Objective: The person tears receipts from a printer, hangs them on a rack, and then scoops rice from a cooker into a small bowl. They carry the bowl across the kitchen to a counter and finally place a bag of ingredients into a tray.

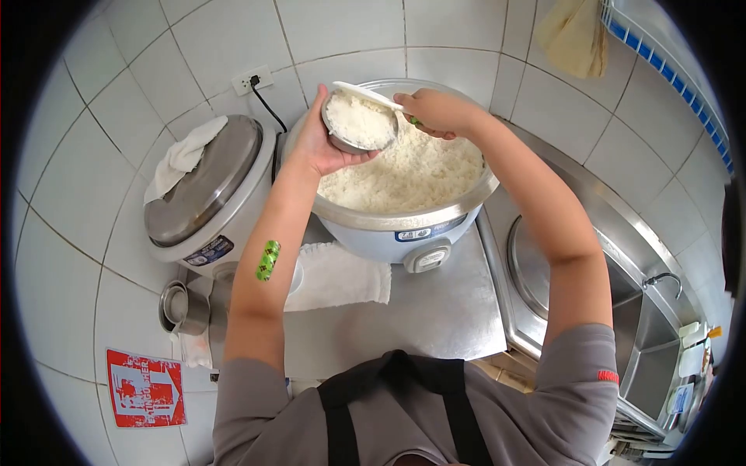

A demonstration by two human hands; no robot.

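Observation:
My left hand (317, 147) is wrapped round a small metal bowl (347, 145) heaped with white rice, tilted over the large cooker. In my right hand (437, 113) is the handle of a white rice paddle (369, 94), whose blade lies across the bowl's upper rim against the rice. Beneath both hands stands an uncovered rice cooker (365, 237), with cooked rice (412, 179) filling much of its pot. My left forearm hides part of the cooker's left side.
A second rice cooker (254, 190) with a metal lid (206, 194) and cloth (186, 155) stands at left. Metal cups (186, 308) sit below it. A white towel (350, 276) lies on the steel table (420, 318). At right is a sink (657, 318) with a faucet (664, 281).

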